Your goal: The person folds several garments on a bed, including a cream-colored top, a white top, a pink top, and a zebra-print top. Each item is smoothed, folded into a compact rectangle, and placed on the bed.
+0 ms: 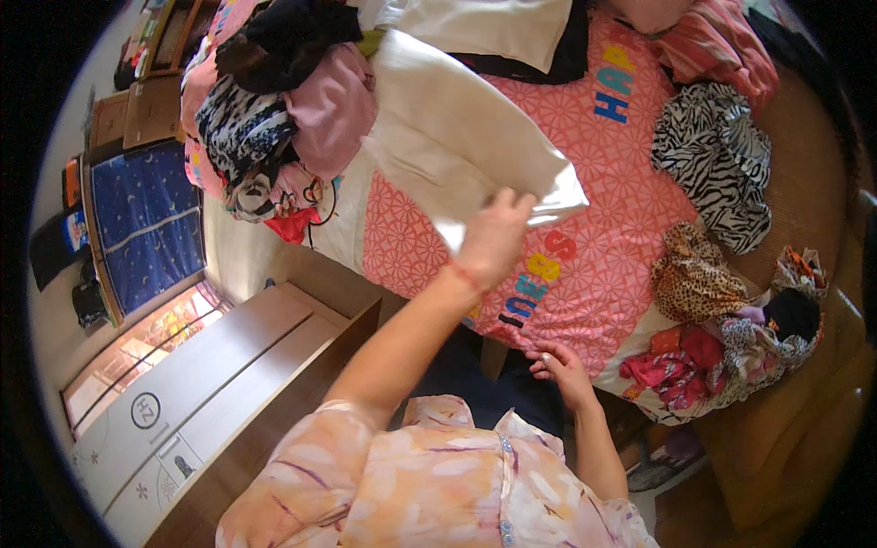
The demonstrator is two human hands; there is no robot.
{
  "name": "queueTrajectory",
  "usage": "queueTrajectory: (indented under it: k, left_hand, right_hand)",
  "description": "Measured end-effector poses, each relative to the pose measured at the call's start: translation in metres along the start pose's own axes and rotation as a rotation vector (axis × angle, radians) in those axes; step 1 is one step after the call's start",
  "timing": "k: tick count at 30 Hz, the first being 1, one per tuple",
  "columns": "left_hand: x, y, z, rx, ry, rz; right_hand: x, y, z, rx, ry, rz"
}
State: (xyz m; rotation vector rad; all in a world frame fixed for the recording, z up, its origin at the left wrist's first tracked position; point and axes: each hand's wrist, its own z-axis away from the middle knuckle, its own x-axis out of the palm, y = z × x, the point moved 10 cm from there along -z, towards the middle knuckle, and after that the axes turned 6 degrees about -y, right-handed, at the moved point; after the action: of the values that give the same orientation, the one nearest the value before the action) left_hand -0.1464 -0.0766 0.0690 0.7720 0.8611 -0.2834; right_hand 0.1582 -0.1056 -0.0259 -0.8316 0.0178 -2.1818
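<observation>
My left hand [496, 239] lies on the near part of a white satin cloth [466, 137], its fingers stretched forward over the fabric and slightly blurred. The cloth is spread on the bed with a glossy fold along its near right edge. Nearer to me, my right hand [562, 370] is at the bed's front edge, empty, with its fingers loosely bent and apart. Beneath the cloth is a pink patterned bedsheet [594, 265] with coloured lettering. Another white cloth [498, 27] lies over a black one [571, 46] at the far side.
A heap of clothes [242, 119] sits at the left of the bed. On the right are a zebra-print garment [713, 151], a leopard-print cloth [699, 274] and a red cloth [676, 365]. A wooden panel [210, 393] with printed marks stands at the lower left.
</observation>
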Motion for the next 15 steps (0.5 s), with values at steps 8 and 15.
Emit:
queueTrajectory:
  k: [8,15]
  left_hand:
    - [0.103,0.018,-0.017,-0.047,-0.045,0.262]
    - [0.096,0.025,0.010,0.066,-0.001,0.382]
  right_hand:
    - [-0.044,-0.031,0.020,-0.137,0.143,0.137]
    - [-0.040,-0.153,0.028,-0.535,0.282,0.422]
